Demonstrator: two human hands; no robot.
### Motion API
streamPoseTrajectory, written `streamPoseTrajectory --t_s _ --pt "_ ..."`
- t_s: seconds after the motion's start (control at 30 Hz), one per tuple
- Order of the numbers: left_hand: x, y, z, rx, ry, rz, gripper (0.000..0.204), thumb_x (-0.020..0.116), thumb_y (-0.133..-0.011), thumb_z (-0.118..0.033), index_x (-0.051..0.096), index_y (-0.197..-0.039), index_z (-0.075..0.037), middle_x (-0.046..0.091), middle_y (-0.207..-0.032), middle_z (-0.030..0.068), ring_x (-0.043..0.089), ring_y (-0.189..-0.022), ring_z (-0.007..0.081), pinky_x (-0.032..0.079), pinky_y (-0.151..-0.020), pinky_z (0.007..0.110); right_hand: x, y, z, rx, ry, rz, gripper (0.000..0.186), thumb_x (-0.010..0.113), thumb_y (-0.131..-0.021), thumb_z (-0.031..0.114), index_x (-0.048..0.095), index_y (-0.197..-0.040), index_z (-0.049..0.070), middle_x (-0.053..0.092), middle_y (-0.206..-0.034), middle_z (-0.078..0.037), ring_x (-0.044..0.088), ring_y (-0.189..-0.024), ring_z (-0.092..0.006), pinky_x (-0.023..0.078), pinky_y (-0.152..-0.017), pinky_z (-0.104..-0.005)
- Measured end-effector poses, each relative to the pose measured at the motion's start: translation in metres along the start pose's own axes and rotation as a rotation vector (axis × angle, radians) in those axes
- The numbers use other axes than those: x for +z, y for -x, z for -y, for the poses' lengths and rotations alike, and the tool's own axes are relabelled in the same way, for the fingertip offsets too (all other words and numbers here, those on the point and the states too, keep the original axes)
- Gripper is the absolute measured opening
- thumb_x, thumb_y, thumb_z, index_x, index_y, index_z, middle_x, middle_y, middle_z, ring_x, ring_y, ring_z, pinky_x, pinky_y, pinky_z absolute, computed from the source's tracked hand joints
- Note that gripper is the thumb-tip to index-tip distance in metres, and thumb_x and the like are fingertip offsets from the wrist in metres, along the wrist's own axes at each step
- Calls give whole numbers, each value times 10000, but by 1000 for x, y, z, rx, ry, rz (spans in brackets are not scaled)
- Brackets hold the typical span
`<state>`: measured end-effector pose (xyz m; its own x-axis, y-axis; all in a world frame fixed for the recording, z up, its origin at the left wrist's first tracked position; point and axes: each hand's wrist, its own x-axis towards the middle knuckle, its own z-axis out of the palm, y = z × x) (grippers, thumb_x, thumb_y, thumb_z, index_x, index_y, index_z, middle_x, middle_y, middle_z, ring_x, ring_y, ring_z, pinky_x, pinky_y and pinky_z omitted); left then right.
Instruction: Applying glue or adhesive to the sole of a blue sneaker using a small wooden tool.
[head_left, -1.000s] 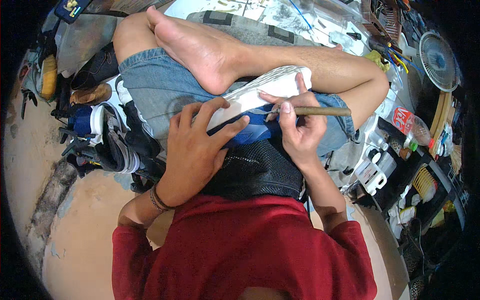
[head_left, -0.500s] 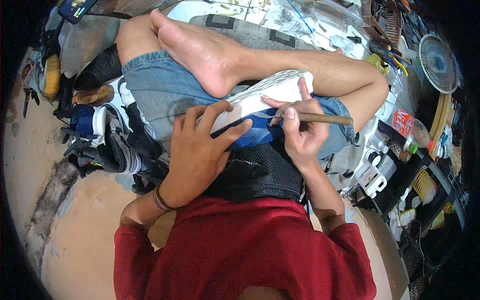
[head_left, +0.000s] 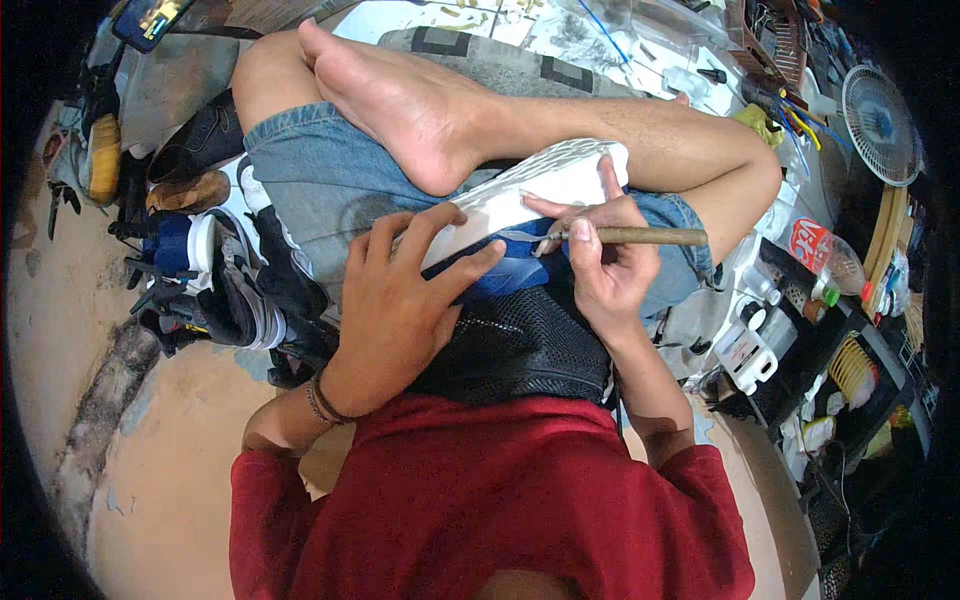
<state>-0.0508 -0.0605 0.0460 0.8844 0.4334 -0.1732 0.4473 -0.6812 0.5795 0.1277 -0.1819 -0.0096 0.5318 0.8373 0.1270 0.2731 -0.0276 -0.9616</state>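
Note:
A shoe with a white sole (head_left: pixel 510 180) and blue upper (head_left: pixel 510 275) lies on its side across my lap, above a black mesh cloth (head_left: pixel 510 350). My left hand (head_left: pixel 400 300) grips the shoe's left end, its fingers curved over sole and upper. My right hand (head_left: pixel 610 270) holds a tool with a long wooden handle (head_left: pixel 660 236) and a thin metal tip (head_left: pixel 520 235); the tip lies at the seam between sole and upper, near my left fingertips. The right hand's outstretched fingers also press on the sole. Whether the tip is inside the seam I cannot tell.
My bare crossed legs (head_left: pixel 650 135) surround the work. Several shoes (head_left: pixel 200 250) lie at left, with a phone (head_left: pixel 145 20) at upper left. At right are a fan (head_left: pixel 875 125), plastic bottle (head_left: pixel 830 260), white jug (head_left: pixel 745 355), dark rack (head_left: pixel 850 400) and loose tools.
Over the last second both hands, the shoe and the tool have shifted slightly right and down in the picture, as have the legs. Both hands keep their holds.

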Motion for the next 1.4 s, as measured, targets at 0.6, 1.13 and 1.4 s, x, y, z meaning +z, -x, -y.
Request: streamPoseTrajectory --t_s 0.6,1.13,1.4 --pt "-1 0 2 -23 -22 1 656 761 -605 -27 675 -1211 -262 559 -1240 79 526 -1107 328 434 -938 444 0 -3 -2 -50 24 52 114 542 -950 51 550 -844 11 658 -676 -63 731 -905 -277 176 -1186 -563" --pt "2 0 3 -2 -25 -2 637 777 -614 -59 680 -1210 -263 560 -1236 72 524 -1110 318 436 -924 448 -1 -3 1 -52 83 38 114 583 -905 33 600 -793 19 689 -704 -56 734 -854 -231 280 -1154 -554" --pt "3 2 5 0 -27 4 596 776 -647 -103 666 -1208 -272 545 -1275 46 514 -1116 305 417 -920 461 -4 0 -7 -24 -50 59 123 495 -990 99 475 -898 20 644 -678 -87 732 -855 -312 88 -1206 -557"
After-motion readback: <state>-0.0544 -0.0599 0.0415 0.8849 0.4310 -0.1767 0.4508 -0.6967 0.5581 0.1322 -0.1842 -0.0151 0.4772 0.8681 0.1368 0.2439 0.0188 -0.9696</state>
